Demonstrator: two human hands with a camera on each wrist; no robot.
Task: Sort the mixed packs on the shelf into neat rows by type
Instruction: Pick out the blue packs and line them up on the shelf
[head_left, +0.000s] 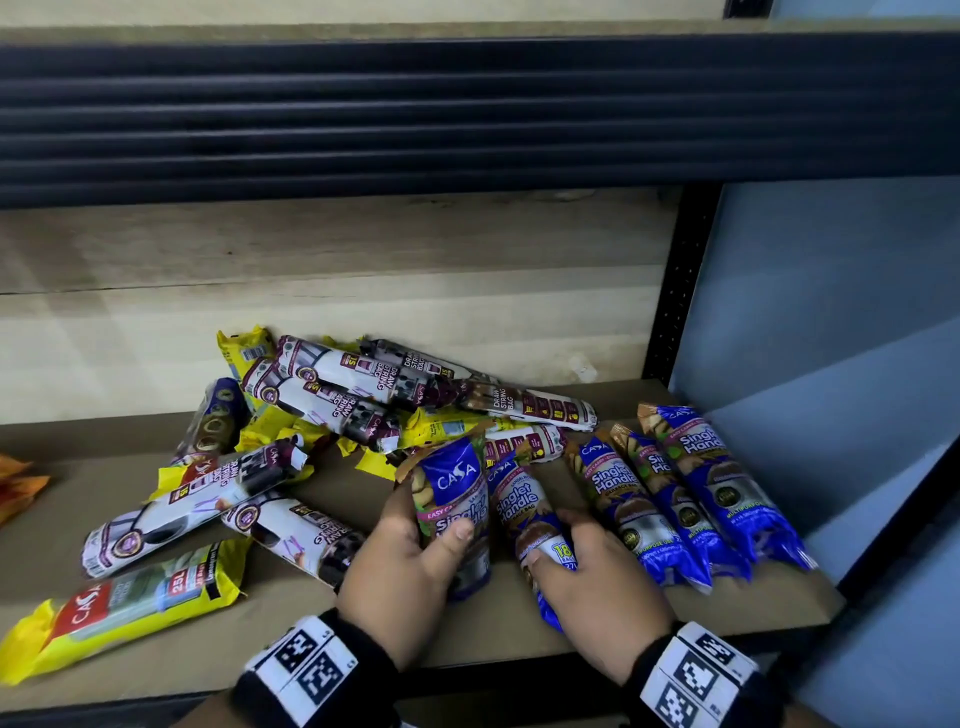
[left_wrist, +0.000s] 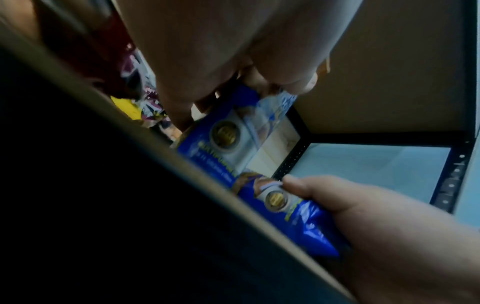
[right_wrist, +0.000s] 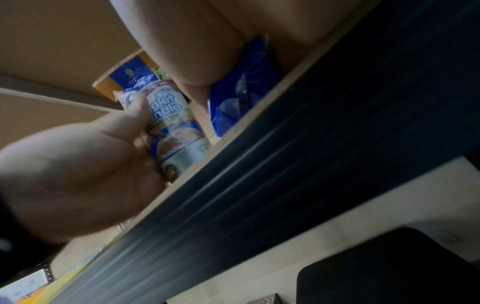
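Observation:
Two blue Singlet Handle packs are in my hands at the front of the wooden shelf (head_left: 291, 660). My left hand (head_left: 423, 540) grips one blue pack (head_left: 451, 493), raised and tilted off the board. Just right of it, my right hand (head_left: 558, 543) grips a second blue pack (head_left: 522, 506) lying on the shelf. Three more blue packs (head_left: 670, 499) lie side by side at the right end. A jumbled heap of white-and-maroon Draw String packs (head_left: 337, 395) and yellow packs (head_left: 124, 608) fills the centre and left. In the left wrist view my left hand's fingers (left_wrist: 182, 111) curl round the blue pack (left_wrist: 226, 133).
The dark ribbed beam of the upper shelf (head_left: 467, 119) hangs low overhead. A black perforated post (head_left: 675, 291) and a pale blue wall (head_left: 831, 312) close the right side. An orange pack (head_left: 15, 483) shows at the far left edge. Bare board lies behind the heap.

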